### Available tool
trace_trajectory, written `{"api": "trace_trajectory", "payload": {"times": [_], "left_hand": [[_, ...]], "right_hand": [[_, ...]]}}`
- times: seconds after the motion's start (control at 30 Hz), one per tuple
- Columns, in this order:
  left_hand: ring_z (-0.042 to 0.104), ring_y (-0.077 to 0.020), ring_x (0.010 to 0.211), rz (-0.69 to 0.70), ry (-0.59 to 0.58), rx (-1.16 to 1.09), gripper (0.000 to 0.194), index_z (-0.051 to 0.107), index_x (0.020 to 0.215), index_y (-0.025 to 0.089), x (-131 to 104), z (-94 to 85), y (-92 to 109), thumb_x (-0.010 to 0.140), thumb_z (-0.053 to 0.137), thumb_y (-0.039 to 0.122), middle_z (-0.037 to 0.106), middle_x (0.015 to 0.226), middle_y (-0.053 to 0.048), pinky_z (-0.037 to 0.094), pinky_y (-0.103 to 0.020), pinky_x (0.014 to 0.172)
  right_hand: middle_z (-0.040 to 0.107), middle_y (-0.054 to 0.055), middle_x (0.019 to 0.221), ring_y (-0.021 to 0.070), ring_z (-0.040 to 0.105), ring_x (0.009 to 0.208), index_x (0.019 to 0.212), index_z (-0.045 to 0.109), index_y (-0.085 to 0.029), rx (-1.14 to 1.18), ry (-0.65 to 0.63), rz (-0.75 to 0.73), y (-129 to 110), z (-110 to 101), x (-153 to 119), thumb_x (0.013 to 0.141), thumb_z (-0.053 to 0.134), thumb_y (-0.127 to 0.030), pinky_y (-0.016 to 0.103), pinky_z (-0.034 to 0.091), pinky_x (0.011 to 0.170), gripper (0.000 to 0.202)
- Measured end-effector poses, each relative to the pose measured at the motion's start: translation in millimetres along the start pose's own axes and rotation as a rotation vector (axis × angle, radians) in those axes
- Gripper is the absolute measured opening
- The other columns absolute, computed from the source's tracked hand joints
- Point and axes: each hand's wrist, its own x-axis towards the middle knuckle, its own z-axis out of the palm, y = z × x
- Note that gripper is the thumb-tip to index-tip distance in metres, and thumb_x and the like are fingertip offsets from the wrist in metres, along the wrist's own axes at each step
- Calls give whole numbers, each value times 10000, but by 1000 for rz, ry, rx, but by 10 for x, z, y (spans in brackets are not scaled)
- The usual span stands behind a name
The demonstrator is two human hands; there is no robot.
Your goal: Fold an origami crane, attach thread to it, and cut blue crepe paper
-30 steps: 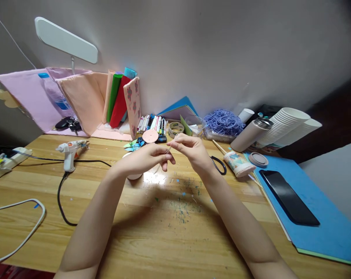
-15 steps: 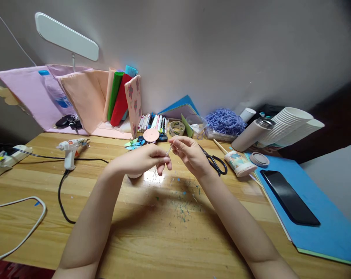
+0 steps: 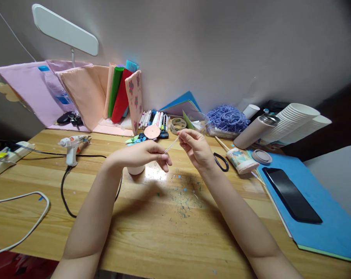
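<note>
A thin whitish string (image 3: 172,144) is stretched between my two hands, above the wooden table (image 3: 163,240). My left hand (image 3: 149,155) pinches its lower end between thumb and fingers. At the upper end, my right hand (image 3: 194,149) grips it with thumb and forefinger. Behind my left hand a pale paper cup (image 3: 136,169) shows only in part. Blue and green paper pieces (image 3: 136,139) and a round pink disc (image 3: 152,132) lie just beyond that hand. The black scissors' handle (image 3: 221,162) sticks out beside my right wrist; the rest is hidden.
A glue gun (image 3: 72,149) with a black cable stands at left. Markers (image 3: 154,119), a tape roll (image 3: 178,124) and purple yarn (image 3: 227,119) line the back. Right are a thermos (image 3: 256,131), stacked paper cups (image 3: 294,122) and a phone (image 3: 291,193) on blue sheets (image 3: 329,217). Paper scraps (image 3: 182,207) litter the middle.
My right hand has moved a little to the right, away from my left, so more string shows taut between them. The loop that hung below my left hand has shortened.
</note>
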Motion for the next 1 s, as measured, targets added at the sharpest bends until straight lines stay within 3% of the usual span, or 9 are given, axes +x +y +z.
{"api": "trace_trajectory", "payload": {"times": [0.13, 0.37, 0.47, 0.53, 0.63, 0.73, 0.83, 0.9, 1.0], "left_hand": [[626, -160, 885, -29, 36, 25, 289, 647, 919, 162, -48, -59, -82, 876, 453, 372, 703, 869, -54, 435, -256, 809], [610, -146, 805, -57, 28, 54, 316, 626, 817, 177, -128, -116, -72, 884, 408, 395, 674, 800, -26, 430, -246, 763], [589, -163, 900, -58, 36, 143, 351, 655, 848, 196, -156, -109, -40, 876, 402, 437, 673, 914, -24, 411, -262, 841], [548, -184, 1018, -103, 124, 218, 368, 654, 956, 227, -210, -130, -73, 862, 404, 480, 644, 1062, -15, 384, -280, 909], [476, -205, 1147, -222, 258, 300, 413, 557, 1165, 268, -350, -225, -262, 846, 423, 492, 546, 1252, -10, 359, -314, 965], [436, -235, 1206, -262, 183, 363, 582, 470, 1265, 283, -496, -335, -540, 727, 604, 458, 481, 1331, -21, 330, -340, 1011], [464, -234, 1184, -167, 148, 329, 685, 444, 1283, 274, -579, -346, -710, 655, 672, 426, 483, 1329, -36, 360, -338, 996], [527, -228, 1098, -133, 224, 309, 647, 493, 1227, 241, -607, -290, -713, 640, 674, 446, 544, 1255, -57, 412, -333, 939], [587, -230, 949, -193, 442, 358, 560, 570, 1073, 193, -647, -186, -613, 619, 660, 510, 636, 1057, -69, 454, -326, 836]], "right_hand": [[586, -39, 600, 49, 401, 530, 652, 723, -244, -22, 36, -4, -15, -13, 16, 562, 798, -302, 180, 319, 483, 131], [579, -34, 626, 61, 420, 551, 656, 712, -237, -47, 91, -32, -36, -42, 26, 551, 800, -324, 193, 344, 501, 163], [563, -31, 630, 72, 437, 574, 654, 700, -238, -70, 33, -81, -75, -48, 3, 599, 778, -324, 201, 362, 523, 128], [549, -27, 642, 77, 445, 595, 640, 686, -229, -102, -57, -136, -126, -45, -28, 646, 752, -306, 206, 371, 542, 101], [527, -20, 648, 84, 447, 606, 616, 665, -213, -147, -167, -225, -223, -30, -79, 682, 730, -272, 218, 370, 552, 110], [521, -17, 651, 92, 445, 599, 618, 655, -213, -168, -194, -280, -302, -11, -111, 687, 728, -272, 228, 358, 533, 117], [523, -14, 665, 89, 437, 588, 620, 650, -209, -174, -177, -292, -353, -5, -126, 689, 727, -281, 227, 347, 513, 126], [523, -15, 673, 84, 431, 581, 617, 645, -205, -172, -148, -283, -382, -25, -133, 687, 727, -286, 223, 348, 509, 134], [517, -21, 683, 82, 436, 585, 619, 631, -209, -175, -87, -257, -423, -111, -142, 688, 723, -307, 219, 371, 527, 151]]}}
